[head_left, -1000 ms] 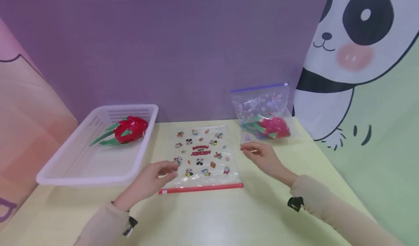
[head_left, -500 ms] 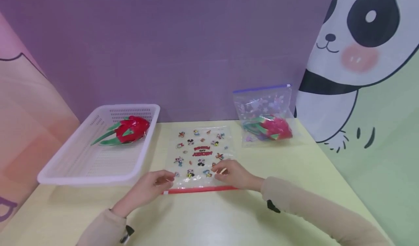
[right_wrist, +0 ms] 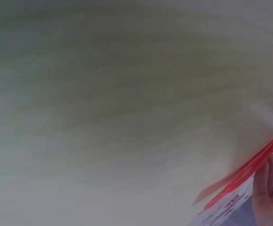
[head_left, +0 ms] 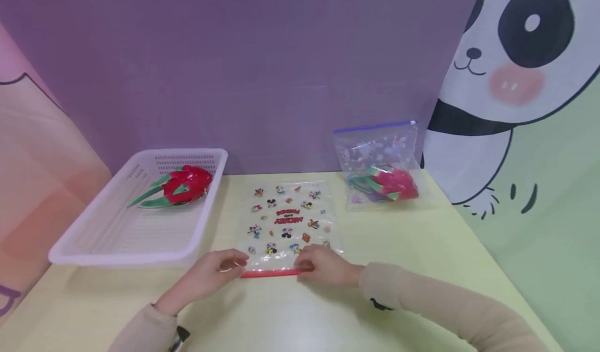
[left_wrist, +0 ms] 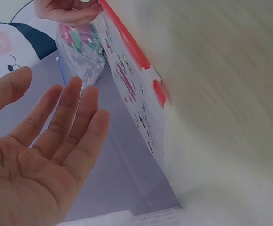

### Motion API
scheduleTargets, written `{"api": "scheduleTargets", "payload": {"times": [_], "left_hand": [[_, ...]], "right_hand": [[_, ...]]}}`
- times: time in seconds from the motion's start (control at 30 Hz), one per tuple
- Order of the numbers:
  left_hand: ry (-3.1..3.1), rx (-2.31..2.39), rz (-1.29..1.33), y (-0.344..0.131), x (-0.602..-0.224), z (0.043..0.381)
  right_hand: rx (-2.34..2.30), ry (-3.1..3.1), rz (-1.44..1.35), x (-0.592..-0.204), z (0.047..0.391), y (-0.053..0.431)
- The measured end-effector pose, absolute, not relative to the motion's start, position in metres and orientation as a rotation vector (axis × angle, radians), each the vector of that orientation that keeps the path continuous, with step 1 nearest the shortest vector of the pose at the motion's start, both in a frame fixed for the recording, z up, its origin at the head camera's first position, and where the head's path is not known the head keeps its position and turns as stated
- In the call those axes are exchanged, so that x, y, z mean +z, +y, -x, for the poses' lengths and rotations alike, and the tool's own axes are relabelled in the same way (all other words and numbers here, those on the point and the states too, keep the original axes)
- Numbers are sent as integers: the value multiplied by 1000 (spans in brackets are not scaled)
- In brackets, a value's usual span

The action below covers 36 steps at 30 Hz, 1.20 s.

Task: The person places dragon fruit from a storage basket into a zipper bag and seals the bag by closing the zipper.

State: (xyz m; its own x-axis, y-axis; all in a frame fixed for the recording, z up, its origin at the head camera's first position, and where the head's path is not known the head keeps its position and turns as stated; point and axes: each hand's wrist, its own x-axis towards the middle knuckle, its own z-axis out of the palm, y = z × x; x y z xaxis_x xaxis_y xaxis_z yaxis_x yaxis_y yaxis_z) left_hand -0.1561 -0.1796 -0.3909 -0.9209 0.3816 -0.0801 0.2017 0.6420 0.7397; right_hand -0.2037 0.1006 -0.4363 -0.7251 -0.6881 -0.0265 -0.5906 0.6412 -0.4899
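Observation:
A clear zip bag [head_left: 287, 216] printed with cartoon characters lies flat on the table, its red zip strip [head_left: 269, 273] along the near edge. My right hand [head_left: 330, 267] pinches that strip right of its middle, thumb on the near side; in the right wrist view its fingers [right_wrist: 270, 181] lie against the red strip. My left hand [head_left: 208, 275] is beside the bag's near left corner, and in the left wrist view its fingers [left_wrist: 66, 110] are spread and relaxed with nothing in them. The white slider [left_wrist: 150, 74] sits near the strip's left end.
On the left stands a white plastic basket [head_left: 203, 227] with a red dragon fruit [head_left: 189, 184] with green leaves inside. Another clear bag [head_left: 375, 133], with a purple zip and a dragon fruit in it, leans at the back right. A purple cloth wall [head_left: 281, 81] rises behind the table.
My right hand has moved left and toward me, from beside the bag onto its red zip strip. My left hand has shifted slightly toward me, to the bag's near left corner.

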Motion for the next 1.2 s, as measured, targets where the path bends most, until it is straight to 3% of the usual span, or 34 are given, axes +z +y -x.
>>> {"api": "scheduleTargets", "payload": {"times": [0.83, 1.2], "left_hand": [[2617, 1163, -562, -175, -403, 157], [2664, 1319, -460, -175, -399, 154]], "right_hand": [[-416, 2706, 1239, -434, 209, 88], [-630, 2669, 1076, -420, 218, 89]]}}
